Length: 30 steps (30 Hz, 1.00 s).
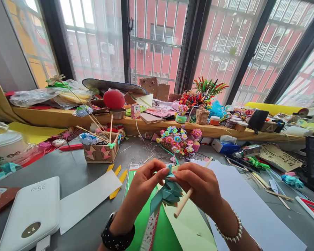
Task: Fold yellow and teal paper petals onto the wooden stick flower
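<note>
A folded light-blue paper piece (169,194) with several pointed, layered folds hangs between my hands over the desk. My left hand (143,183) pinches its top tip between thumb and fingers. From the other side, my right hand (202,181) is closed on the same tip, its thumb and fingertips close to the left thumb. A pale wooden stick (183,203) passes slantwise through the right hand, its blunt end pointing down toward me. Beneath the hands lie a green sheet (138,223), a patterned ruler (149,232) and a pale green paper (192,223).
A white power bank (39,205) and a white strip (91,198) lie at left. Behind stand a cardboard box (101,153) and a bunch of crocheted flowers (176,139). White paper (240,202), loose sticks (259,181) and a tissue pack (225,144) are at right.
</note>
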Available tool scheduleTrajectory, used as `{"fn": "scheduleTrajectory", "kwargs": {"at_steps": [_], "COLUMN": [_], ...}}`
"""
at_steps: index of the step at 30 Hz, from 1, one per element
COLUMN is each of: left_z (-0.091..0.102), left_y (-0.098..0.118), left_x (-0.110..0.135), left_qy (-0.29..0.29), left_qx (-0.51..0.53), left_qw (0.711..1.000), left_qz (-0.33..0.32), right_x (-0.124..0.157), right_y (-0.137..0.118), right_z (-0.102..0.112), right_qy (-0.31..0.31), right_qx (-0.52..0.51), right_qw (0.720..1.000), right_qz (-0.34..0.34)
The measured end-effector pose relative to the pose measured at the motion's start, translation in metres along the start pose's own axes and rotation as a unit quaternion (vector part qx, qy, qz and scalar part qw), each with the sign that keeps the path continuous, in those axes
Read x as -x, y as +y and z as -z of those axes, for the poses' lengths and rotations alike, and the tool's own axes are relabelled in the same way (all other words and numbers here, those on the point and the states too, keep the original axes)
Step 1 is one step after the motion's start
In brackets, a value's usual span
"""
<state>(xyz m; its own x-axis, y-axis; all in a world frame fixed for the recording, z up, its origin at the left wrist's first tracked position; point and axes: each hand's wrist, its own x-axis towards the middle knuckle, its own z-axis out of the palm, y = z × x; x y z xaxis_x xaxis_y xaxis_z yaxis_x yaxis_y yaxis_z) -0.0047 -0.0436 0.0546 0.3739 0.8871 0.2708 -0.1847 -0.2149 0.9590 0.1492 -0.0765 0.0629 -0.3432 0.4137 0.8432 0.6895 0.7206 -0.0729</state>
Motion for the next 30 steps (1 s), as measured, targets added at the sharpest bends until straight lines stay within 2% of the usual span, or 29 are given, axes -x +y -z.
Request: {"fn": "scheduleTrajectory", "kwargs": {"at_steps": [3, 8, 14, 19, 24, 30], "left_z": [0.0, 0.001, -0.001, -0.001, 0.0, -0.003], "left_y": [0.001, 0.001, 0.002, 0.002, 0.001, 0.002], "left_x": [0.0, 0.0, 0.001, 0.0, 0.0, 0.0], "left_qy": [-0.003, 0.003, 0.024, 0.026, -0.004, -0.001], "left_qx": [0.01, 0.016, 0.016, 0.009, 0.026, 0.058], "left_qw": [1.0, 1.0, 1.0, 1.0, 0.999, 0.997], "left_qz": [0.004, 0.007, 0.003, 0.008, 0.027, 0.057], "right_x": [0.002, 0.002, 0.004, 0.004, 0.0, -0.002], "right_y": [0.0, -0.001, -0.001, 0.001, 0.005, 0.006], "right_z": [0.001, -0.001, -0.007, -0.006, 0.002, 0.009], "right_qy": [0.005, 0.046, 0.068, 0.045, -0.026, -0.083], "right_qx": [-0.001, 0.002, 0.031, 0.016, -0.042, -0.092], "right_qw": [1.0, 0.997, 0.997, 0.999, 0.998, 0.992], "right_qz": [0.024, 0.055, 0.023, 0.01, -0.029, -0.036]}}
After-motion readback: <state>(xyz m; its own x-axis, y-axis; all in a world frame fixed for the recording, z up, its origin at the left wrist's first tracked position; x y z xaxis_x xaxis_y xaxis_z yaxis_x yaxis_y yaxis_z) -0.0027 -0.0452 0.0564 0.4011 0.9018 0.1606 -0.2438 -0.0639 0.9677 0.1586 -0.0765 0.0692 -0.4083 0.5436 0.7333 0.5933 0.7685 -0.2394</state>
